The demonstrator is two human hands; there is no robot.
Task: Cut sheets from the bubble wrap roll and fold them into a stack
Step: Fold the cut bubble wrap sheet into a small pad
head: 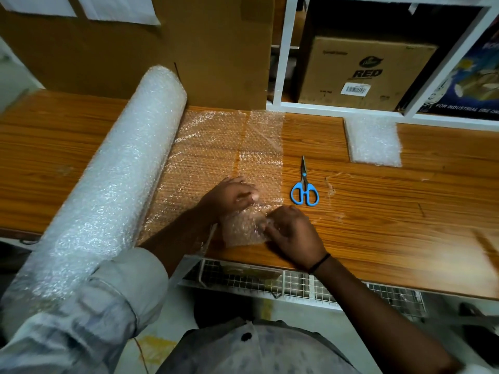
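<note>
Now, from the head camera: bubble wrap roll (108,184) lying slantwise across the left of the wooden table (405,211), near end jutting past the front edge. Free sheet (216,147) unrolled flat to the right of the roll, reaching toward the cardboard box (216,49) at the back.

Left hand (229,197) curled down at the sheet's near right corner, fingertips pinching film. Right hand (294,233) just beside, fingers curled round the near side of a doubled-over folded piece (240,228) held between the two hands. Impossible to tell whether cut free or joined to the sheet.

Blue-handled scissors (304,188) lying closed just right of the sheet, touched by neither hand. Folded stack (374,141) well apart, far right, near the white shelf frame (280,63).

As a judgement: very light, soft and springy stuff, a little slippery, apt to spring open unless each crease gets pressed flat; bubbles likely to pop under a hard squeeze. Best taken by corners or along a cut edge, pinched lightly between thumb and fingers, then smoothed with a flat palm.
</note>
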